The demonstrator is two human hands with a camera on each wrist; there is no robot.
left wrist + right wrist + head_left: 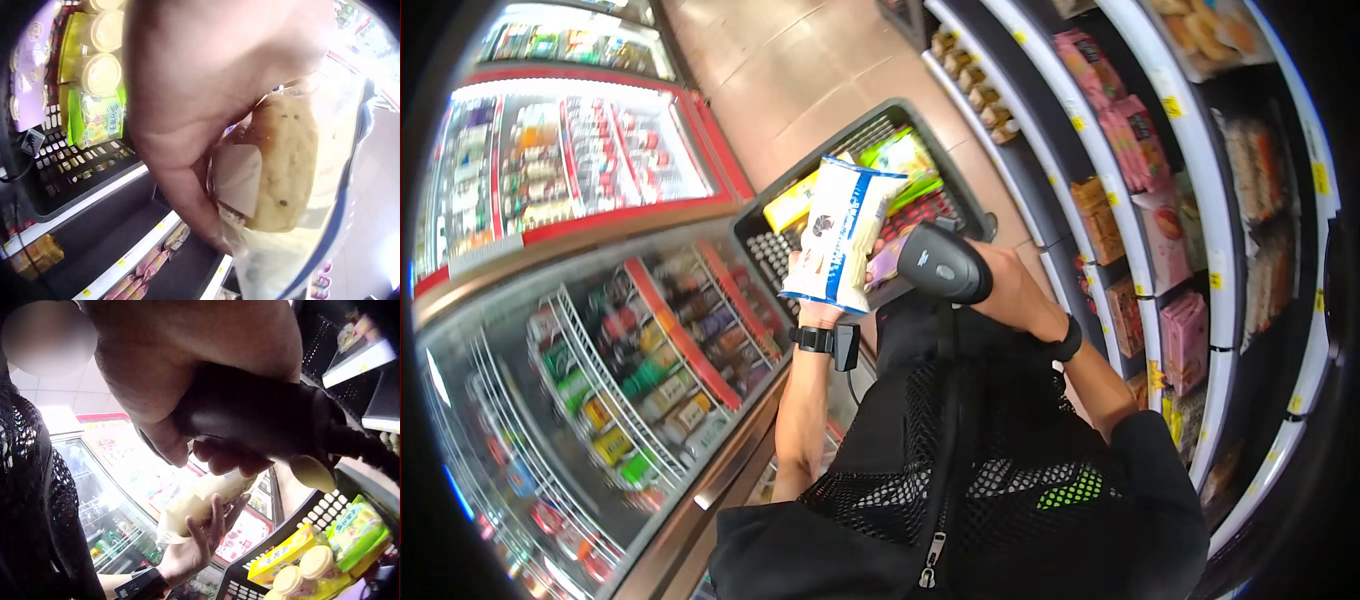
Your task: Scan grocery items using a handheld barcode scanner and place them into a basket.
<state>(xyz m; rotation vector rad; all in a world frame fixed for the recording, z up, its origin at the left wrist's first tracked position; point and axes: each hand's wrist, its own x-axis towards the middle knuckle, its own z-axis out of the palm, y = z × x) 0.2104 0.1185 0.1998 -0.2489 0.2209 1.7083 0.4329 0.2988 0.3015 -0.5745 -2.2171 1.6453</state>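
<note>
My left hand (819, 314) grips a bag of bread (840, 235) from beneath, its white and blue front turned upward over the shopping basket. In the left wrist view, thumb and fingers curl round the wrapper, and browned bread (284, 165) shows through its clear side. My right hand (206, 347) has its fingers wrapped round the handle of a black barcode scanner (945, 264). The scanner's head is just right of the bag in the head view, close to its lower right side.
Below sits a dark grey basket (962, 170) with a yellow box (284, 553), a green packet (356, 531) and several lidded tubs (319, 562). Glass-fronted drink coolers (600, 240) line the left. Shelves (1200, 200) with pink packets (1165, 240) stand at the right.
</note>
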